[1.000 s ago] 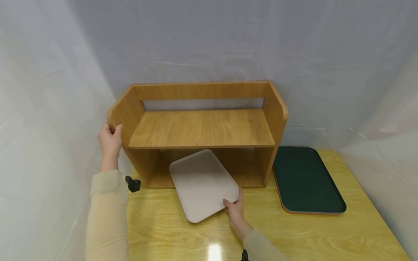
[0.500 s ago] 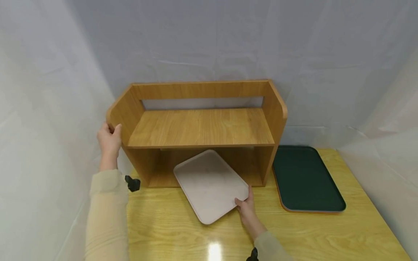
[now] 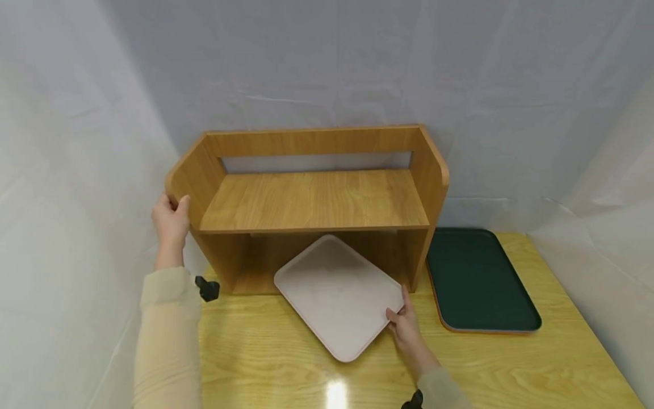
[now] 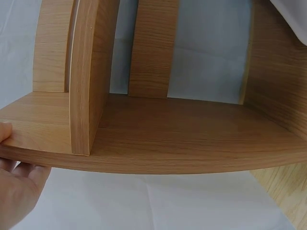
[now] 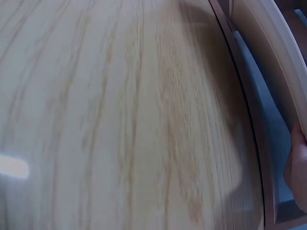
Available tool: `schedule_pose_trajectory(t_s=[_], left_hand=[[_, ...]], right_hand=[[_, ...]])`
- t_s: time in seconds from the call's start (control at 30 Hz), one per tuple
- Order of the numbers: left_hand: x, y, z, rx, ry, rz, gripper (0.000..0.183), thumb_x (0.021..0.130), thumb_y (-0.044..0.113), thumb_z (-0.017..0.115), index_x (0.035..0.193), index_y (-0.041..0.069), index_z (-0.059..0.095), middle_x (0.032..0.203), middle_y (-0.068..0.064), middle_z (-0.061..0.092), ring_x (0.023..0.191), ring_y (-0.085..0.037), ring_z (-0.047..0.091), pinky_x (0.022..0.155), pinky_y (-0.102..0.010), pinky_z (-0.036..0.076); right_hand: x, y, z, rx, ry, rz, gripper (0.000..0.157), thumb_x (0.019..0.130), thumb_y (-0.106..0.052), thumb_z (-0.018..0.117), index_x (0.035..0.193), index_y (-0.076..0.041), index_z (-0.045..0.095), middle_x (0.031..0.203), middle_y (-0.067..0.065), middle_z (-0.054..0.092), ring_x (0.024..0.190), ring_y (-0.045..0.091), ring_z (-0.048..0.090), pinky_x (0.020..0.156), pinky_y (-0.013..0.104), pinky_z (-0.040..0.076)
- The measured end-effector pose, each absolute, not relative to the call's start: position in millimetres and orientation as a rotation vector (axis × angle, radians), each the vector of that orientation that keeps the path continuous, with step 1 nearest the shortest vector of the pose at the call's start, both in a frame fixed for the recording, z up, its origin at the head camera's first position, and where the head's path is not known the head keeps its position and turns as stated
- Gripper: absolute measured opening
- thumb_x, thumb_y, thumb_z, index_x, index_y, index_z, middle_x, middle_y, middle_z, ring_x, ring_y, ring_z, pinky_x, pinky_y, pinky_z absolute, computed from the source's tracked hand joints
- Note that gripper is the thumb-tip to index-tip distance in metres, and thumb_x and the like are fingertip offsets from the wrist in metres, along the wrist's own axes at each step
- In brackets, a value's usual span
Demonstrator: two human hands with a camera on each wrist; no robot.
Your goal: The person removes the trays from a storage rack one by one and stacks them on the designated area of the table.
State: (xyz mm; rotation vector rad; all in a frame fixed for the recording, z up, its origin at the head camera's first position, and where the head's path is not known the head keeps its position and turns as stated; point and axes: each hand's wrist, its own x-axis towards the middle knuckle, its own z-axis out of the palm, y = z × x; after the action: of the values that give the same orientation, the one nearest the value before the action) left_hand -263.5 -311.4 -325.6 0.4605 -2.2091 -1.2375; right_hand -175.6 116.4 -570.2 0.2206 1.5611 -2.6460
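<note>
My left hand (image 3: 171, 218) grips the front edge of the left side panel of a wooden desk shelf (image 3: 314, 199). The left wrist view shows the thumb and fingers of that hand (image 4: 21, 191) on either side of the panel. With my right hand (image 3: 409, 332) I hold a pale pinkish tray (image 3: 339, 295) by its right corner, thumb on top. The tray's far corner is inside the lower compartment, while its near corner juts out over the table. Only the edge of the tray (image 5: 276, 48) and part of the hand (image 5: 298, 170) show in the right wrist view.
To the right of the shelf lies a dark green tray (image 3: 482, 281), with an orange edge peeking out beneath it. All stand on a yellow wood-grain table (image 3: 265, 363). Pale sheeting (image 3: 327, 68) hangs behind and at both sides.
My right hand has moved to the right, turning the tray so that its held corner sits farther right and its near corner has shifted right and closer. The left hand stays in place.
</note>
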Motion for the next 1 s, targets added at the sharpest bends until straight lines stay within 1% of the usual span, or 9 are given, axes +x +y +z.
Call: schedule_pose_trajectory(t_s=[0.13,0.4,0.53,0.7,0.77,0.8,0.9,0.93,1.0], left_hand=[[-265,-312,-326,0.462,-2.196,-1.25,0.024,0.09,0.022,0.048,0.076,0.006,0.036,0.072,-0.005,0.036,0.06,-0.01,0.035,0.051,-0.021,0.03],[-266,-312,-327,0.472,-2.2,-1.242,0.025,0.089,0.023,0.049,0.076,0.007,0.036,0.073,-0.005,0.035,0.06,-0.01,0.035,0.051,-0.021,0.03],[-265,-312,-327,0.481,-2.216,-1.24,0.026,0.09,0.025,0.048,0.077,0.007,0.035,0.074,-0.005,0.035,0.06,-0.01,0.035,0.05,-0.021,0.03],[-265,-313,-326,0.477,-2.214,-1.235,0.025,0.09,0.024,0.048,0.076,0.006,0.035,0.074,-0.005,0.035,0.06,-0.01,0.035,0.051,-0.021,0.03],[-266,-313,-326,0.472,-2.209,-1.234,0.024,0.09,0.023,0.049,0.076,0.006,0.036,0.074,-0.005,0.036,0.061,-0.01,0.035,0.051,-0.022,0.03],[-266,-313,-326,0.47,-2.209,-1.231,0.024,0.09,0.023,0.049,0.076,0.006,0.036,0.073,-0.005,0.036,0.06,-0.01,0.035,0.052,-0.022,0.03],[-266,-313,-327,0.469,-2.203,-1.233,0.022,0.089,0.022,0.049,0.077,0.007,0.039,0.074,-0.005,0.037,0.061,-0.01,0.035,0.053,-0.023,0.031],[-266,-313,-328,0.468,-2.205,-1.232,0.023,0.089,0.022,0.049,0.077,0.006,0.038,0.073,-0.005,0.037,0.061,-0.01,0.035,0.053,-0.023,0.031],[-267,-313,-328,0.467,-2.205,-1.23,0.023,0.089,0.022,0.049,0.077,0.007,0.038,0.073,-0.005,0.037,0.06,-0.01,0.035,0.052,-0.022,0.031]], right_hand=[[-173,128,-566,0.13,1.585,-2.628,0.076,0.085,0.016,0.037,0.141,-0.018,-0.002,0.127,0.023,0.012,0.048,0.004,0.029,0.046,0.015,0.028],[-172,148,-554,-0.037,1.726,-2.576,0.069,0.089,0.008,0.039,0.141,-0.02,0.002,0.105,0.008,0.039,0.051,0.0,0.033,0.048,0.013,0.031],[-171,155,-550,-0.225,1.745,-2.6,0.06,0.093,0.005,0.032,0.14,-0.013,-0.001,0.139,0.017,0.001,0.05,-0.002,0.032,0.045,0.013,0.026],[-169,159,-544,-0.243,1.875,-2.581,0.053,0.094,0.0,0.034,0.138,-0.005,0.004,0.096,0.006,0.049,0.043,0.001,0.025,0.041,0.021,0.017],[-168,160,-541,-0.226,1.916,-2.556,0.052,0.095,-0.003,0.033,0.138,-0.004,0.005,0.095,0.008,0.053,0.062,0.004,0.047,0.049,0.014,0.032],[-168,161,-540,-0.224,1.932,-2.54,0.051,0.096,-0.004,0.032,0.139,-0.004,0.005,0.12,0.012,0.047,0.083,0.008,0.052,0.062,0.011,0.038],[-168,162,-535,-0.202,1.944,-2.539,0.048,0.096,-0.004,0.029,0.139,-0.003,0.006,0.144,0.013,-0.002,0.129,0.022,0.011,0.099,0.019,0.02],[-168,162,-534,-0.198,1.944,-2.546,0.048,0.097,-0.005,0.029,0.139,-0.003,0.007,0.144,0.012,-0.002,0.13,0.024,-0.004,0.102,0.024,0.01],[-168,163,-533,-0.171,1.957,-2.571,0.046,0.096,-0.004,0.029,0.139,-0.002,0.01,0.144,0.012,0.002,0.13,0.023,-0.002,0.103,0.026,0.008]])
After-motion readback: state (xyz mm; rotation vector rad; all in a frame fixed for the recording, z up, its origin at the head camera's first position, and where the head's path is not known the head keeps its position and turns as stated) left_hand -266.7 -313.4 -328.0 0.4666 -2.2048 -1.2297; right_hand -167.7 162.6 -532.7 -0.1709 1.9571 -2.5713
